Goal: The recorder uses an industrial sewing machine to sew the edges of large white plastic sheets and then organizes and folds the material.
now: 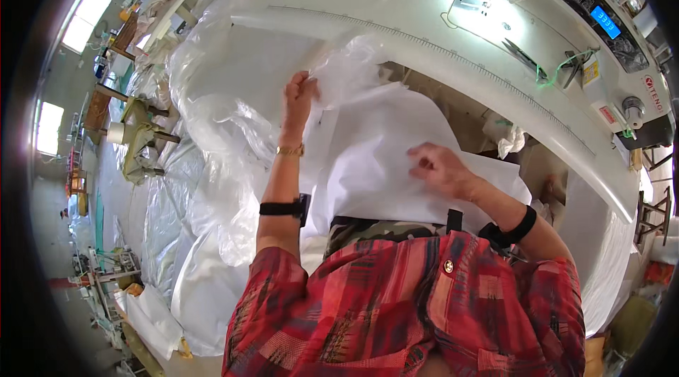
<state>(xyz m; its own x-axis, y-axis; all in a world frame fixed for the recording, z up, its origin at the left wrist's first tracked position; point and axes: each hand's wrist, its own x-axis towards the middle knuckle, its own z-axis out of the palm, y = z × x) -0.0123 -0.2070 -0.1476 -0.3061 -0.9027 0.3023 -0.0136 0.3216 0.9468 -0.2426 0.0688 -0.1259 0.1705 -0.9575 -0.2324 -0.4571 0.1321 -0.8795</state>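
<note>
My left hand (300, 94) is raised over the left end of the table, its fingers curled on a clear plastic sheet (346, 66) that bunches beside them. The fingertips are slightly blurred. My right hand (442, 170) hovers above white cloth or film (382, 143) spread over my lap. Its fingers are bent loosely, with a gap between forefinger and thumb, and nothing shows in it. More crumpled clear plastic (244, 136) hangs down to the left of my left forearm.
A sewing machine (601, 37) with a lit needle plate (477, 6) stands at the far right. Dark thread snips (523, 57) and green thread lie near it. A ruler strip (424, 44) runs along the table's front edge. Wooden stools (138, 119) stand at left.
</note>
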